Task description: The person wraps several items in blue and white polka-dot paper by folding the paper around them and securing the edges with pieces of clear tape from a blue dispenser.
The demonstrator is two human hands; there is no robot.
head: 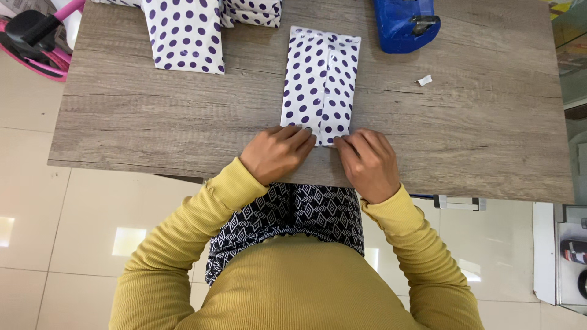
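Both hands (pixel 324 160) on polka-dot parcel's (pixel 320 82) near end

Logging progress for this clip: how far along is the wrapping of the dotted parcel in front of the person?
Done: the dotted parcel has its long seam closed and its far end folded shut. In hand: the left hand and right hand press on its near end at the table edge. Left: that end looks unsealed; the blue tape dispenser sits untouched. Other wrapped parcels lie finished.

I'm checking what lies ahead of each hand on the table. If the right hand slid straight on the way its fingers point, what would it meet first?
The right hand points up and slightly left, its fingertips already on the near end of the polka-dot wrapped package. It would meet that package first.
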